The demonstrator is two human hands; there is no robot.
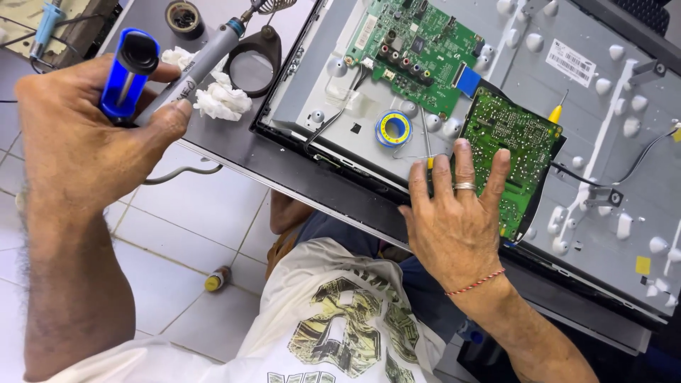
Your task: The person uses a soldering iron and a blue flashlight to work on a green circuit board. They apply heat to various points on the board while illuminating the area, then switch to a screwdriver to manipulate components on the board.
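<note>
Fingers [454, 177] of your right hand [454, 227] lie spread and flat, closed on nothing, pressing the near edge of the smaller green circuit board [514, 142], which is tipped up out of the opened screen back [603, 106]. A thin tool with a yellow handle [428, 145] lies just under your index finger. Keep that palm pressure even so the board does not rock, and keep your fingertips off the solder side.

Your left hand [78, 135] is raised over the desk [241, 152], its grip wrapped tight round two things at once: a blue solder pump [128, 71] and a grey soldering iron [206, 53] whose tip points away toward its black stand [255, 57]. Holding both in one fist is awkward, I judge; keep the hot tip clear of the white wad of tissue [216, 96] lying just beside it.

Counted: two green boards, the larger one [411, 50] fixed farther back; one spool of solder [393, 129] between them and the panel's near edge; one yellow-handled screwdriver [557, 112] beyond the small board; one roll of tape [184, 17] at the desk's far edge; one small bottle [217, 279] down on the tiled floor [184, 213].
</note>
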